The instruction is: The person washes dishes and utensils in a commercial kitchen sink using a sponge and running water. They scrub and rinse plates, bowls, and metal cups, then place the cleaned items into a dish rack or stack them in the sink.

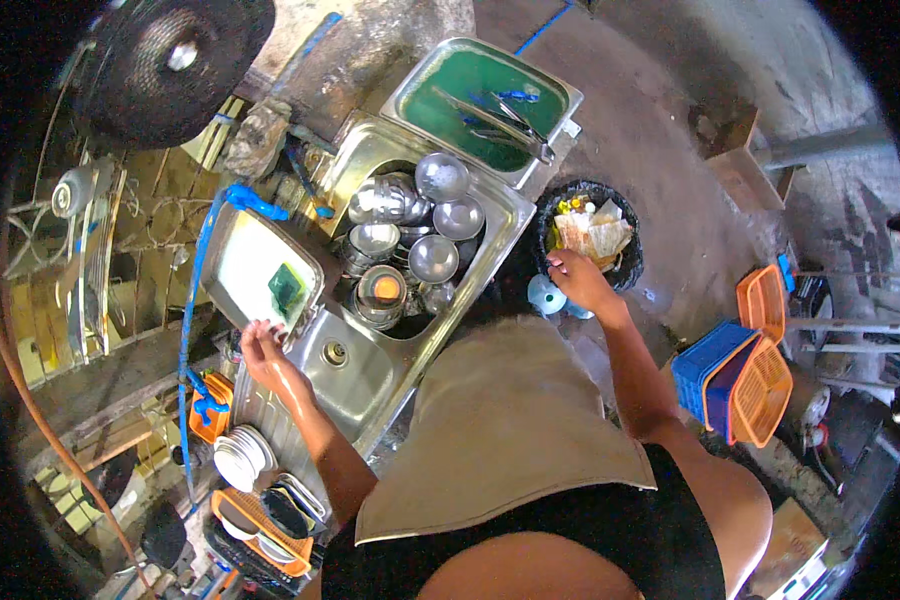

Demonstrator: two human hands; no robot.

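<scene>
My left hand (271, 364) is at the near corner of a rectangular metal tray (313, 265), its wet fingers slightly apart with nothing visible in them. Whitish soapy liquid (251, 255) fills the tray, and a green scouring pad (288, 291) lies in it. My right hand (585, 281) hangs over the near edge of a waste bin lined with a black bag (633, 255). Its fingers are curled; whether they hold anything is hidden. Food scraps and crumpled paper (591, 236) lie inside the bin. Stacked metal bowls (433, 259) crowd the far sink basin.
Beside the bowls, the near sink basin (367, 375) shows its drain. A pan of green water (442, 90) holds metal utensils (495, 124) at the far end. White plates (236, 461) stand at left near an orange basket (270, 540). Plastic baskets (709, 367) sit at right. A blue hose (195, 300) runs along the left.
</scene>
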